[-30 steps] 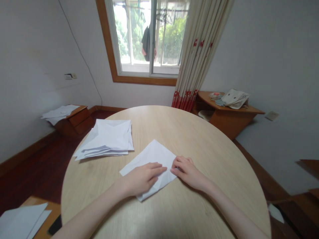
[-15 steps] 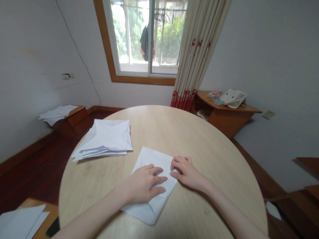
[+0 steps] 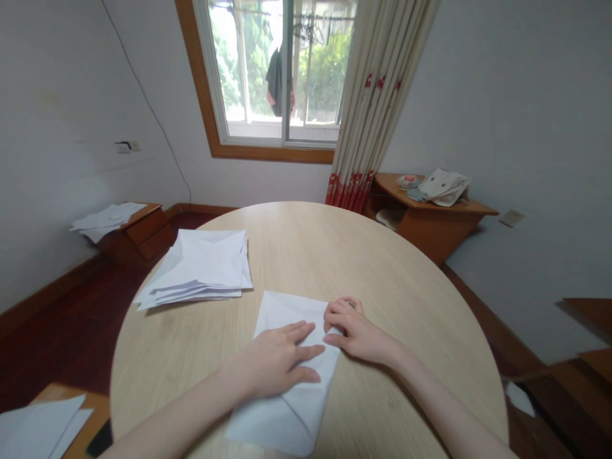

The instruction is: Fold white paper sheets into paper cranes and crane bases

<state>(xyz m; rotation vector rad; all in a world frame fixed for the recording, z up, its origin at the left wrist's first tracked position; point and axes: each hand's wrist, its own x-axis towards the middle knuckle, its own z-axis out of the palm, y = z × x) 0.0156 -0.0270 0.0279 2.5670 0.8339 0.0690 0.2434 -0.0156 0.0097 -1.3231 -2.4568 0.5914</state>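
A white paper envelope (image 3: 280,312) with creased flaps lies on the round wooden table (image 3: 382,287) just in front of me. Spread fingers of my left hand (image 3: 282,360) rest flat on its middle, palm down. At the envelope's upper right edge, my right hand (image 3: 351,328) has its fingers curled, with thumb and fingertips closed on the paper there. The curled fingers hide part of that edge, and my left hand covers much of the envelope's centre.
A pile of white envelopes (image 3: 205,261) sits at the table's left side. More white paper (image 3: 43,424) lies on a wooden surface at lower left. Against the far wall stand a small cabinet (image 3: 150,233) and a corner desk (image 3: 435,226) holding a cloth bag (image 3: 444,187).
The envelope has turned counterclockwise, its near end swinging right and toward me. My left hand has shifted slightly with it, while my right hand keeps its hold on the edge.
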